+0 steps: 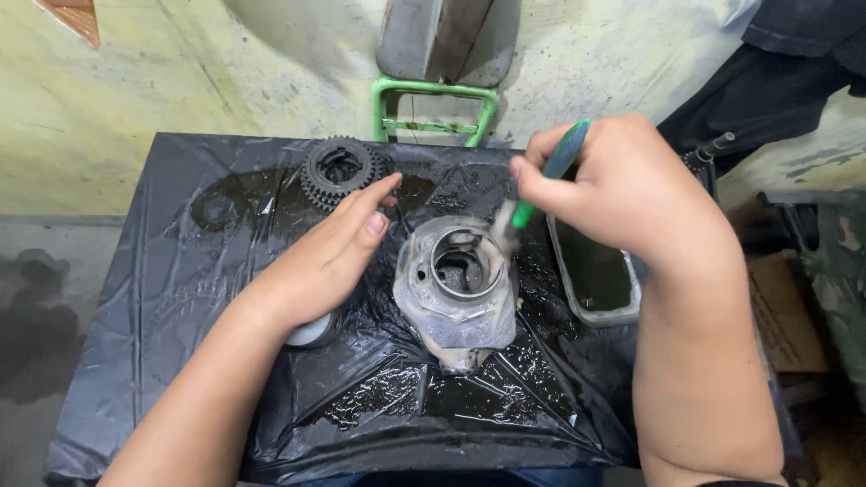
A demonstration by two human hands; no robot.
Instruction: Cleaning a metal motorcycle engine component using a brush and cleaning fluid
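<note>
Right hand (622, 189) tilts green brush (541, 185) down-left into metal cylinder (460, 280).

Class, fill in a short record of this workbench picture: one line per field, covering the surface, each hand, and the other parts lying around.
Surface: wet black plastic sheet over a table
Left hand: open, resting beside the grey metal cylinder part
Right hand: gripping a green-handled brush, bristles at the cylinder's bore
Behind the left hand: dark gear cluster
Right of cylinder: rectangular tray holding dark liquid
</note>
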